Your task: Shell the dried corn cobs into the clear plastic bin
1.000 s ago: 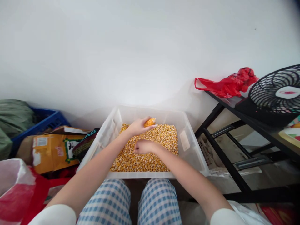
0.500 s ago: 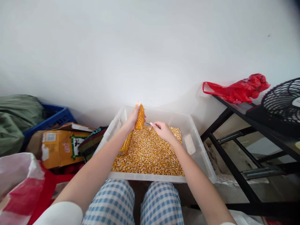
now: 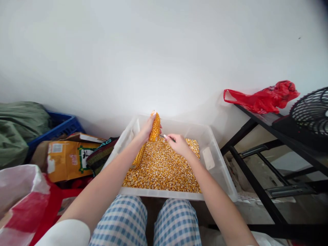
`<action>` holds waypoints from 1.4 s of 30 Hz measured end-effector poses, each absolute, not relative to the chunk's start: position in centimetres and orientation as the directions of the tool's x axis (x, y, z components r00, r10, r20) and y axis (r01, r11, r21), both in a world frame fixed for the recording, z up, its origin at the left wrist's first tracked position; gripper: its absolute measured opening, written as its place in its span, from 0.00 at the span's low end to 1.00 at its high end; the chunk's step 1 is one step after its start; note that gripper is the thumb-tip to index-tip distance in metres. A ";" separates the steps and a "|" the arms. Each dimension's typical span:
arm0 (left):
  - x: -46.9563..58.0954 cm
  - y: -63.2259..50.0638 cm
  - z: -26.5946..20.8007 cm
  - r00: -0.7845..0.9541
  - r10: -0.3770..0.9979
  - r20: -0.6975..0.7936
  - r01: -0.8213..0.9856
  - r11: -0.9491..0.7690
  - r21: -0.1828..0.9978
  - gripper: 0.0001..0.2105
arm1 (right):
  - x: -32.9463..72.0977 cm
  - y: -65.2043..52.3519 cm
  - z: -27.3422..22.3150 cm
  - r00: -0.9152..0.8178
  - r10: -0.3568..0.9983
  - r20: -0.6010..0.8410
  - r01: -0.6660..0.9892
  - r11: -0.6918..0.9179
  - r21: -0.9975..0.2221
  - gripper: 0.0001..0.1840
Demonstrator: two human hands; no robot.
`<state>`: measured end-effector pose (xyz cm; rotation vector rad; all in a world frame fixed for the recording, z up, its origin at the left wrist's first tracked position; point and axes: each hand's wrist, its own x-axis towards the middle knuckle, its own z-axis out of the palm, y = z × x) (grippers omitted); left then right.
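My left hand is closed round an ear of corn, held tilted nearly upright over the far part of a clear plastic bin. To its right, my right hand grips a thin metal tool with a dark handle; its slim shaft points left at the ear's lower end. The tool's exact kind is too small to tell. Loose corn kernels cover the bin's floor. A second ear of corn lies on them at the left, partly hidden by my left forearm.
Left of the bin are a mesh bag, an orange carton, a blue crate and a red-and-white bag. On the right stands a black-framed table bearing a red plastic bag and a black fan. A white wall rises behind.
The view has shifted slightly. The held ear and my left hand appear a little farther right; the tool stays close to the ear's lower end. Both grips are unchanged.
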<state>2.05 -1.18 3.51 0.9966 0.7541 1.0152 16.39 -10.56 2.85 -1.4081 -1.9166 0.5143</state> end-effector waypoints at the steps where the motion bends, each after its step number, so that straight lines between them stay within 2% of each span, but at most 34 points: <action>1: 2.0 -1.2 3.5 0.359 0.932 -0.057 -0.330 0.184 0.926 0.22 | 16.4 -10.6 2.9 -0.174 0.939 0.296 0.666 0.334 -0.667 0.21; 14: 2.1 -1.9 3.7 0.344 0.939 0.028 -0.258 0.066 0.964 0.23 | 16.3 -10.5 2.2 -0.182 0.937 0.296 0.623 0.343 -0.703 0.19; 28: 3.0 -3.1 3.3 0.376 0.923 0.081 -0.208 -0.001 0.978 0.22 | 16.1 -10.2 1.8 -0.221 0.951 0.216 0.522 0.303 -0.797 0.20; 36: 2.7 -3.9 4.5 0.366 0.896 0.249 -0.122 -0.219 0.968 0.20 | 16.6 -10.6 3.1 -0.292 0.946 0.140 0.544 0.285 -0.789 0.23; 42: 2.4 -4.2 4.8 0.387 0.854 0.346 0.084 -0.407 0.910 0.21 | 16.7 -10.6 3.0 -0.327 0.939 0.108 0.556 0.284 -0.781 0.23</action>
